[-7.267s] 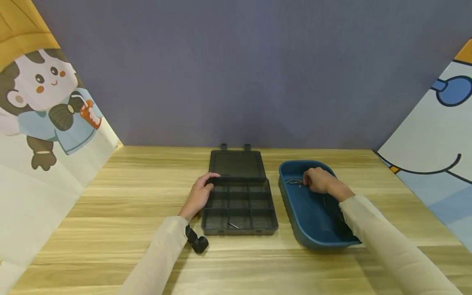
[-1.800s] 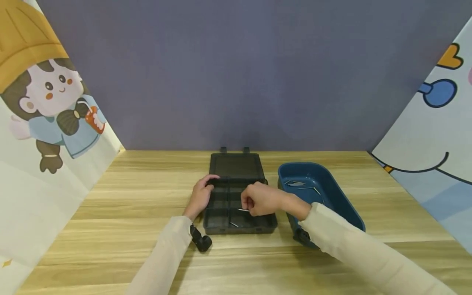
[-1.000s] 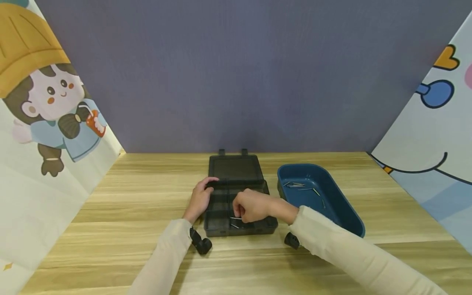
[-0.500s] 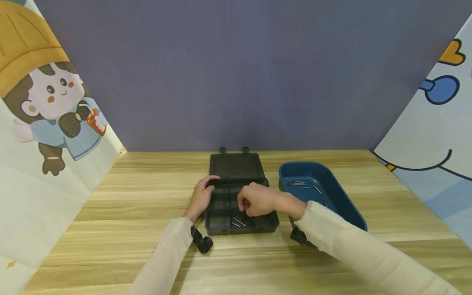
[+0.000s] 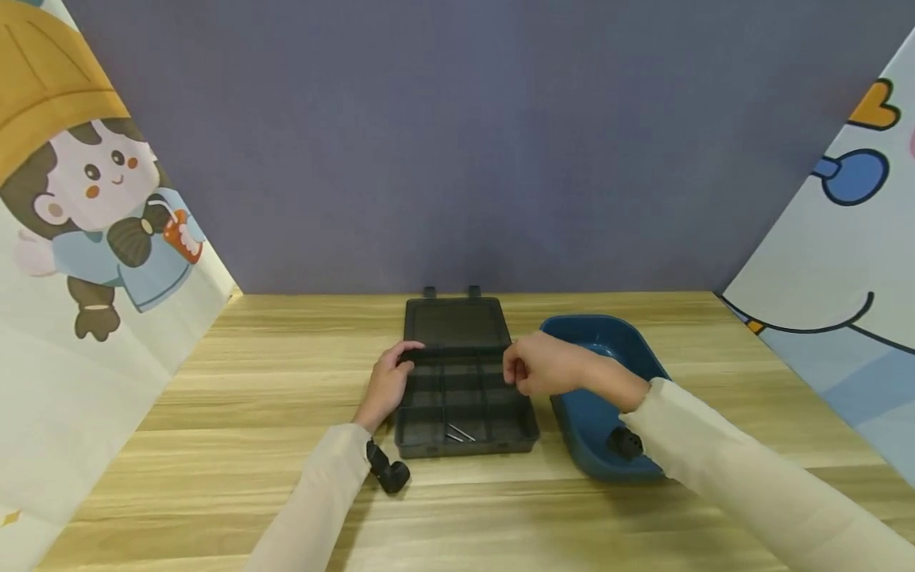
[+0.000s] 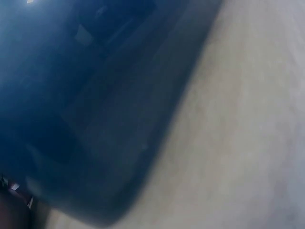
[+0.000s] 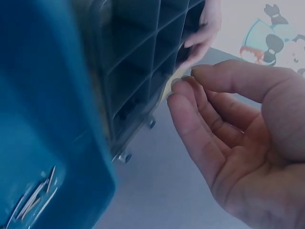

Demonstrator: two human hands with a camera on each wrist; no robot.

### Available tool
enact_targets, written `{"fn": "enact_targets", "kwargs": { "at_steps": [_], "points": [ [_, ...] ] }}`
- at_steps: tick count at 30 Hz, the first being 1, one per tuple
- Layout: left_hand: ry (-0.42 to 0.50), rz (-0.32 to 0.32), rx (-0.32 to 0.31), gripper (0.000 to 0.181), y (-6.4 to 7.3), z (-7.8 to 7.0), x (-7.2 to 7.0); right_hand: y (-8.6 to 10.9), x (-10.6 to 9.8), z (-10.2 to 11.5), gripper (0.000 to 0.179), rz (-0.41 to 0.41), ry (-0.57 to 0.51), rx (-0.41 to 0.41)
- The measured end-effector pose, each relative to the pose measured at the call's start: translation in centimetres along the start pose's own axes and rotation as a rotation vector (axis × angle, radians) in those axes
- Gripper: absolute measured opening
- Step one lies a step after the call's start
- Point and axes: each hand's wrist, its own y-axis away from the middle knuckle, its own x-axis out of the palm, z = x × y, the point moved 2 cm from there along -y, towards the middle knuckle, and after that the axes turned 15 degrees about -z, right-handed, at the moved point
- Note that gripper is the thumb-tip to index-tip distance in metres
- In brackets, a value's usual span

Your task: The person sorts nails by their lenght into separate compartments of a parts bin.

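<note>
A dark translucent compartment box (image 5: 466,450) lies with its lid (image 5: 457,322) folded back. Two thin silver rods, like nails (image 5: 461,433), lie in its front middle compartment. My left hand (image 5: 386,389) grips the box's left edge near the hinge, thumb on the near side of the fingers. My right hand (image 5: 549,365) hovers between the box and the blue bin (image 5: 588,467). In the right wrist view its fingers (image 7: 188,126) are loosely curved toward the thumb, with nothing between them. Several more nails (image 7: 33,200) lie in the bin, hidden behind the right hand in the head view.
The box and bin stand side by side on a wood-grain tabletop (image 5: 286,477). A grey panel (image 5: 457,143) rises behind, with cartoon-printed walls at both sides. Small black cameras are strapped to the wrists. Blur covers the left wrist view.
My right hand brought a nail from the bin, laid it beside the first in the front middle compartment and let go. It has since moved right, toward the bin. My left hand stays put.
</note>
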Motion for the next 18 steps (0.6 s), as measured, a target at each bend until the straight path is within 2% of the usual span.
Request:
{"fn": "enact_targets", "kwargs": {
  "at_steps": [7, 18],
  "points": [
    [-0.004, -0.005, 0.001, 0.038, 0.1, -0.2, -0.1, 1.0, -1.2, -1.6, 0.018, -0.038, 0.015, -0.018],
    [-0.004, -0.001, -0.001, 0.037, 0.0, -0.2, 0.0, 2.3, -1.8, -3.8, 0.014, -0.069, 0.038, -0.009]
  ]
}}
